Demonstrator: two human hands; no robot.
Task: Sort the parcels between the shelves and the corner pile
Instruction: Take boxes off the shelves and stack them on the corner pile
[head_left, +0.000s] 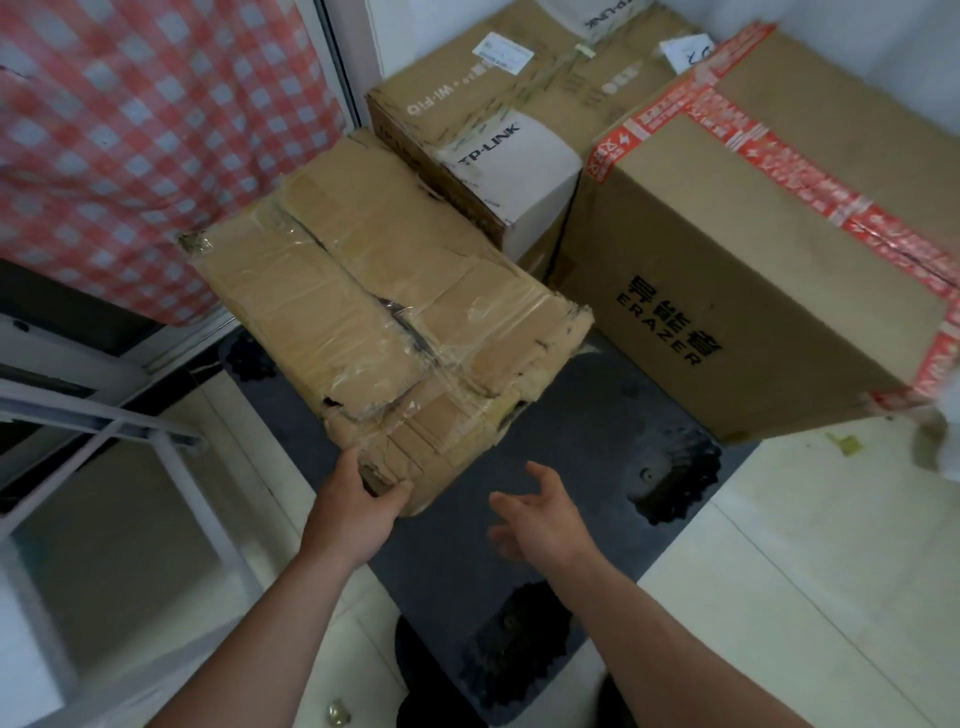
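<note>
The near box (384, 332) fills the middle of the frame, its lower corner over the mat (571, 519) on the floor (779, 571). Behind it, toward the upper middle, stands the TP-LINK box (483, 150), touching its far edge. The ERAZER box (727, 291) takes the right side, just beside both. A hanging cloth (156, 145) covers the upper left, with a shelf frame (171, 467) below it at lower left. The left hand (358, 499) grips the near box's lower corner. The right hand (540, 514) is just right of it, apart from the box, above the mat.
</note>
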